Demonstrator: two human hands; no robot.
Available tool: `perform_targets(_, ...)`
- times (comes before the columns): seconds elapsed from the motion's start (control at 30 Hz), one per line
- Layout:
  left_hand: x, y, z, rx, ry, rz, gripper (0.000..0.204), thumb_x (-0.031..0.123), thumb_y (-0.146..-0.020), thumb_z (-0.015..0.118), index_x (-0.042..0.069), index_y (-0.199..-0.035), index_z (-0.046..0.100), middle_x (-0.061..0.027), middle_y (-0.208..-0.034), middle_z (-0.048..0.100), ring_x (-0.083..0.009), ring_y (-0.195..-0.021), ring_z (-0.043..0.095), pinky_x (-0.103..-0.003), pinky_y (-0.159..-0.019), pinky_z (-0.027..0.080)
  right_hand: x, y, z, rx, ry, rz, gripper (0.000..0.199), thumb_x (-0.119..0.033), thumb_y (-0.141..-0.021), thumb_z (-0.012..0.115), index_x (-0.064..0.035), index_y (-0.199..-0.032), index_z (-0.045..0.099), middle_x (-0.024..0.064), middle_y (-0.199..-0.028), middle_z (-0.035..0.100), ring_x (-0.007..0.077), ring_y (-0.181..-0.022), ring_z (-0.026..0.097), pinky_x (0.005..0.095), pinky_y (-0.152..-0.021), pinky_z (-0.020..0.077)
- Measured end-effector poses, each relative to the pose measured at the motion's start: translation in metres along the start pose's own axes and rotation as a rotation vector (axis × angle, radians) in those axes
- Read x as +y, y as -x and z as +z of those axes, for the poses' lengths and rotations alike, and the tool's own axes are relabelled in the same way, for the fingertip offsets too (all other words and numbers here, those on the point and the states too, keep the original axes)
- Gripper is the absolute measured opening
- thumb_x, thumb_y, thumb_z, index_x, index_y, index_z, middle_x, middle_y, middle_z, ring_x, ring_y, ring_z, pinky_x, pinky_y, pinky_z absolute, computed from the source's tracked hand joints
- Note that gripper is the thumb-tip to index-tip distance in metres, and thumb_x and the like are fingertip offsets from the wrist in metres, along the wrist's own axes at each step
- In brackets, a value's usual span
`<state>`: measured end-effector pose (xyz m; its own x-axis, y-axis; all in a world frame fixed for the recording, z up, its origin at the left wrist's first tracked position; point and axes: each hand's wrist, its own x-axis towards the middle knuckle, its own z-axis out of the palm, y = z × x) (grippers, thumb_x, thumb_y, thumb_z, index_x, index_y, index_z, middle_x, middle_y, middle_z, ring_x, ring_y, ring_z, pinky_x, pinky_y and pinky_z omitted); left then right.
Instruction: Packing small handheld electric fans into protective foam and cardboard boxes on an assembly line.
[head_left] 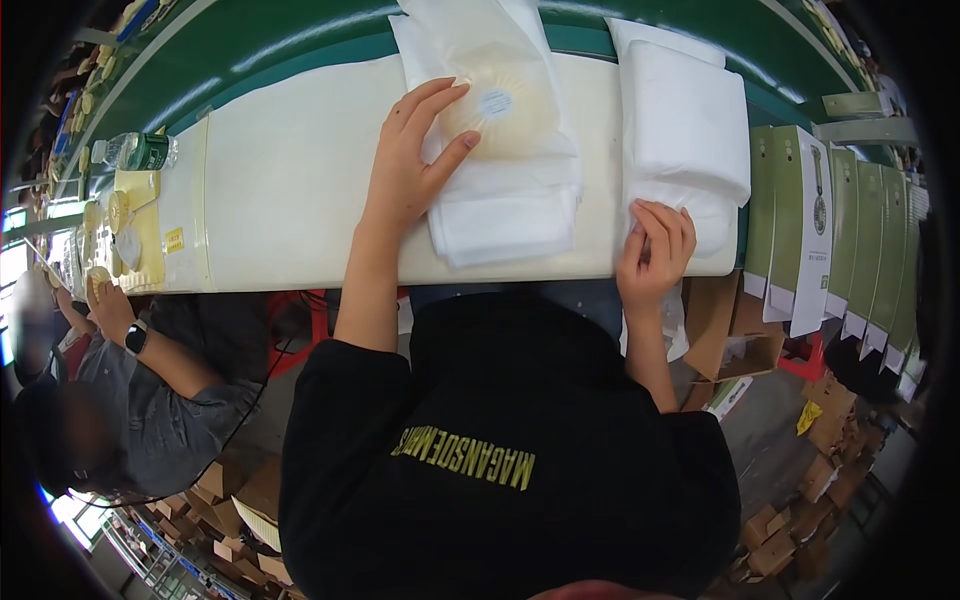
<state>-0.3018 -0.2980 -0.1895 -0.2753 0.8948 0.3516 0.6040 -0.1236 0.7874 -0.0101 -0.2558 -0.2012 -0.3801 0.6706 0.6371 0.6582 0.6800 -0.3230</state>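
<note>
Left grip (415, 150): I am resting it open, fingers spread, on a white pouch (505, 170) holding a round cream disc (500, 110); the disc is lying just under my fingertips.
Right grip (655, 245): I am pinching the near edge of the stack of white pouches (685, 130), fingers curled shut on it.
Tabletop (290, 170): it is carrying both piles, side by side.
Right of the stack: green cartons (800, 220) are standing in a row.
</note>
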Motion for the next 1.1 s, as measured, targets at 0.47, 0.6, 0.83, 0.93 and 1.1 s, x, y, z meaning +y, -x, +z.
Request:
perform_targets(0.47,-0.007,-0.005,0.004,0.034,0.056,0.019,0.042,0.020,-0.084,0.071,0.008,-0.123,0.061,-0.0113,-0.129,0.058,-0.0310,-0.121,0.051,-0.039,-0.103,0.040,-0.074,-0.077,-0.080,0.119,-1.230,-0.009,0.039,-0.034,-0.091,0.067,-0.0022,-0.112,0.059,0.0072,-0.090,0.060,0.0189,-0.072,0.052,0.0292,-0.061,0.0413)
perform_targets(0.6,-0.010,-0.003,0.003,0.044,0.060,0.011,0.041,0.019,-0.084,0.071,0.008,-0.122,0.061,-0.0114,-0.129,0.059,-0.0311,-0.120,0.052,-0.039,-0.103,0.040,-0.091,-0.117,-0.109,-0.020,-1.345,-0.254,0.046,-0.039,-0.090,0.067,-0.0029,-0.116,0.057,0.0054,-0.085,0.059,0.0154,-0.063,0.048,0.0268,-0.054,0.0368)
perform_targets(0.83,-0.008,-0.006,0.009,0.034,0.084,-0.008,0.041,0.018,-0.084,0.070,0.007,-0.122,0.061,-0.0120,-0.128,0.060,-0.0306,-0.121,0.052,-0.039,-0.103,0.040,-0.074,-0.097,-0.170,-0.138,-1.475,-0.281,0.043,-0.039,-0.085,0.071,-0.0123,-0.117,0.062,-0.0024,-0.073,0.060,0.0099,-0.062,0.051,0.0233,-0.057,0.0365)
perform_targets(0.93,-0.013,0.001,-0.001,0.064,0.102,-0.037,0.041,0.018,-0.084,0.070,0.007,-0.122,0.061,-0.0123,-0.127,0.060,-0.0304,-0.120,0.053,-0.039,-0.103,0.041,0.062,-0.039,-0.336,-0.151,-1.547,-0.290,0.039,-0.036,-0.085,0.071,-0.0113,-0.113,0.063,-0.0013,-0.073,0.061,0.0105,-0.062,0.052,0.0230,-0.057,0.0376)
perform_targets(1.1,-0.009,-0.005,0.010,0.044,0.096,-0.010,0.041,0.018,-0.085,0.070,0.006,-0.123,0.060,-0.0132,-0.126,0.061,-0.0306,-0.118,0.054,-0.038,-0.102,0.041,0.018,-0.034,-0.288,-0.048,-1.659,-0.301,0.033,-0.033,-0.084,0.071,-0.0095,-0.106,0.064,0.0006,-0.073,0.062,0.0116,-0.061,0.054,0.0225,-0.056,0.0393)
